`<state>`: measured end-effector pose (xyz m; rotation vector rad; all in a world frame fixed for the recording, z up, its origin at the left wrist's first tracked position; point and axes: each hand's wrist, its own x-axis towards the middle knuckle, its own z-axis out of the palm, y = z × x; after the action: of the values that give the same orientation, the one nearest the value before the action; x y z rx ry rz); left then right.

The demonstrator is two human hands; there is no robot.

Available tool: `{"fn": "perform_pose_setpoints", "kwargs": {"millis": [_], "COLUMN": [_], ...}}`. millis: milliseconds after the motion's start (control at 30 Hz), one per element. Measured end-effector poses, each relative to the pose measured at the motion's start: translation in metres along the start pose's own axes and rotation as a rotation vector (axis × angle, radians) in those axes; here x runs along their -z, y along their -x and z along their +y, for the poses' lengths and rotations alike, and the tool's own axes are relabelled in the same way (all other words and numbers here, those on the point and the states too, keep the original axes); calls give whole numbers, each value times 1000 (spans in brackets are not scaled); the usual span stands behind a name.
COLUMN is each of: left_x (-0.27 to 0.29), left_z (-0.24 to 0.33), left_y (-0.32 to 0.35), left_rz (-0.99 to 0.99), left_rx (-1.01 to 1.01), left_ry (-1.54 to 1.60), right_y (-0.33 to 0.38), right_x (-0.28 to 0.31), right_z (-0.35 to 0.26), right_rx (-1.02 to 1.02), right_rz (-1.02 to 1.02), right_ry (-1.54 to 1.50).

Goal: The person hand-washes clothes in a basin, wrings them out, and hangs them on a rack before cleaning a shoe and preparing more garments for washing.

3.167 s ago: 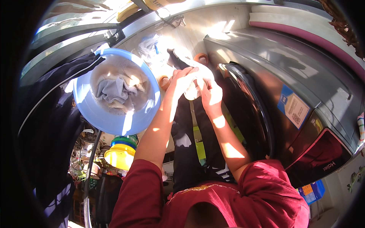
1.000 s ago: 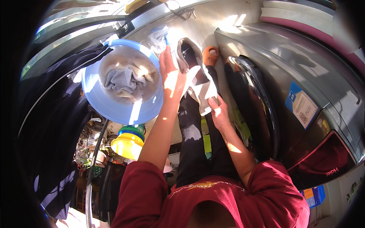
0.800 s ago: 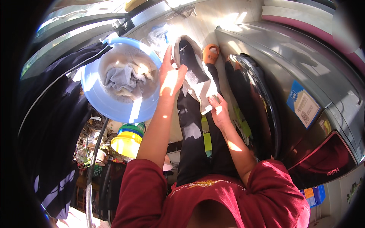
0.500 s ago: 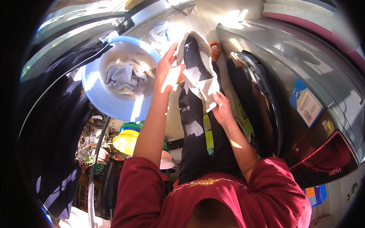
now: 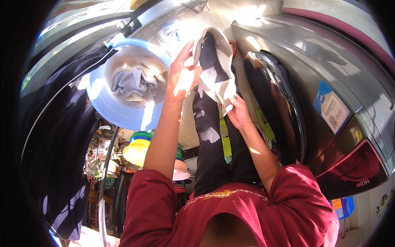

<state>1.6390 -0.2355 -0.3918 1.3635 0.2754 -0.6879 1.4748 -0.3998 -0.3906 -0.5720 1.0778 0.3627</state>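
Note:
A pale beige cloth item [image 5: 226, 90] hangs in front of my legs, stretched into a long loop. Dark fabric shows within its opening; whether this is a lining or my trousers behind it, I cannot tell. At its left edge my left hand [image 5: 184, 78] holds it, index finger pointing up and thumb against the cloth, the other fingers partly hidden. My right hand [image 5: 238, 112] pinches the lower right corner between thumb and fingers. To the left stands a blue basin [image 5: 98, 92] of cloudy, sudsy water, with a crumpled grey cloth [image 5: 132, 82] and beige cloth in it.
A grey washing machine [image 5: 284, 35] with a round door stands on the right. Dark clothes [image 5: 61, 164] hang at the left beside a metal pole [image 5: 102, 197]. Below the basin are potted plants [image 5: 108, 166] and a yellow bowl [image 5: 135, 153]. An orange slipper [image 5: 233, 47] peeks out behind the cloth.
The beige cloth and both hands have shifted slightly upward in view, and the loop looks a bit wider. The slipper is now more covered. Both hands keep their hold.

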Motion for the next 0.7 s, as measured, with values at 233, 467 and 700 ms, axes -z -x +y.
{"fn": "perform_pose_setpoints", "kwargs": {"millis": [233,467,700], "left_x": [-22,-8,-5], "left_z": [35,-38,-58], "left_y": [-7,-15,20], "left_rz": [94,179,145], "left_rx": [259,184,231], "left_ry": [-71,-136,-119], "right_y": [-7,-36,-96], "right_x": [7,-58,-148], "right_z": [-2,-44,-122], "right_rx": [60,378,701], "right_rz": [-7,135,197], "right_ry": [69,-73,172]}}
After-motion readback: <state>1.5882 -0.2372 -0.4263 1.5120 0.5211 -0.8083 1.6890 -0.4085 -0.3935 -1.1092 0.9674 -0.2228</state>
